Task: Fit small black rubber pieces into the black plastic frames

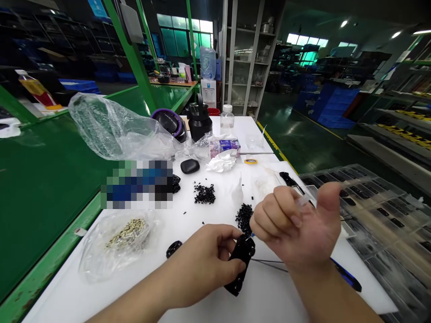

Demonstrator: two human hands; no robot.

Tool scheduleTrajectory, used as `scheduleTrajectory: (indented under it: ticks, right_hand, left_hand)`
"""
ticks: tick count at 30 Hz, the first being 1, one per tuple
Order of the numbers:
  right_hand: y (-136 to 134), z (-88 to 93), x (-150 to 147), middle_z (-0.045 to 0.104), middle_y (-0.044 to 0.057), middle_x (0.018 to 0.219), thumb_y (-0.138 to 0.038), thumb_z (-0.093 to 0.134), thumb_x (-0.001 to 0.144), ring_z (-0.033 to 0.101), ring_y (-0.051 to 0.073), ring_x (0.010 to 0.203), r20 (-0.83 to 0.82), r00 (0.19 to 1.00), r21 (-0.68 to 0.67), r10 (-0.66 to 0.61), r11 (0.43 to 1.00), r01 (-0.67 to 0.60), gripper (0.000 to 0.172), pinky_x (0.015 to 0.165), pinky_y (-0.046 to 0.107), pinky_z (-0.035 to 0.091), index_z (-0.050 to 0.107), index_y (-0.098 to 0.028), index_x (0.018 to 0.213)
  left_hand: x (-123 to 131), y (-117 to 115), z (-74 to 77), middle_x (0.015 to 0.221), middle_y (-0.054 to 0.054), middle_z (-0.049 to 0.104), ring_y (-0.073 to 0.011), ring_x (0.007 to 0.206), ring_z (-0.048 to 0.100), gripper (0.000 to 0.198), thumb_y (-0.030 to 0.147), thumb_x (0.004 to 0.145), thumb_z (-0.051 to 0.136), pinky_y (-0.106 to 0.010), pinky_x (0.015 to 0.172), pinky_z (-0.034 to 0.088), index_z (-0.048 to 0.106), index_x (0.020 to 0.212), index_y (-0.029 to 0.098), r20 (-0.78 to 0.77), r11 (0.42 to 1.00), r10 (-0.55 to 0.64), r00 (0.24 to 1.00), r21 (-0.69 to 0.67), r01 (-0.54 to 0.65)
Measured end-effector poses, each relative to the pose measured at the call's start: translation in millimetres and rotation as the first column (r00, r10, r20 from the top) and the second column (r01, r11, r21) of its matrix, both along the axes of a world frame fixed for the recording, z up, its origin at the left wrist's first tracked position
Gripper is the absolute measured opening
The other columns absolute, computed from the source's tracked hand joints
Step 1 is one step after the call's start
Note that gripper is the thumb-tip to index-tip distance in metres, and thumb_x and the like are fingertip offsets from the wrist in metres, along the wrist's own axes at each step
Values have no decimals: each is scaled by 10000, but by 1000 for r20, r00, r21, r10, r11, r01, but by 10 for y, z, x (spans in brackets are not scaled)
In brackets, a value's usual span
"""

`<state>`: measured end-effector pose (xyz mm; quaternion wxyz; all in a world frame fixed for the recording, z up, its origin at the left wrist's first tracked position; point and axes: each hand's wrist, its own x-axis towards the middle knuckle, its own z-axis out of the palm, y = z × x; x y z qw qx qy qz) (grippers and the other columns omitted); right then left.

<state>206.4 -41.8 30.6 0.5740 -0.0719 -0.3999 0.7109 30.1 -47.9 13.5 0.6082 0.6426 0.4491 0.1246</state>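
Observation:
My left hand (208, 255) is closed on a long black plastic part (240, 269), thumb across its face, above the white table. The part is tilted, with small openings and shiny spots along its edge. My right hand (296, 229) is beside the part's upper end, fingers curled in and thumb raised. A small translucent piece (303, 200) shows between its fingers and palm; what it belongs to is hidden. A bit of blue and a thin tip show below the curled fingers, at the part's top. A pile of tiny black pieces (244, 217) lies just behind both hands.
Another black pile (204, 194) lies farther back, near a black oval case (190, 166). A bag of brass-coloured pieces (128, 237) is at left. Tissues (222, 160), a black bottle (199, 123) and clear plastic (124, 130) stand behind. A blue-handled tool (346, 274) and compartment trays (380, 211) are right.

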Motion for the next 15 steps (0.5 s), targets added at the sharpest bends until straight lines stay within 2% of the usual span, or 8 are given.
scheduleTrajectory:
  ticks: [3, 15]
  right_hand:
    - [13, -50, -34, 172, -65, 402, -693, 334, 906, 174, 91, 363, -30, 999, 5, 22, 1000, -22, 635, 387, 242, 183, 276, -207, 501]
    - [35, -66, -32, 189, -56, 406, -546, 331, 947, 183, 82, 363, -3, 999, -22, -38, 999, 38, 581, 385, 225, 181, 273, -193, 489]
  left_hand:
    - [-3, 16, -14, 654, 49, 488, -118, 602, 410, 107, 228, 763, 578, -254, 555, 352, 611, 856, 187, -6, 999, -36, 999, -5, 36]
    - [-45, -2, 4, 714, 31, 515, -127, 638, 430, 209, 201, 776, 504, -251, 561, 354, 640, 934, 202, 56, 997, -56, 997, -51, 59]
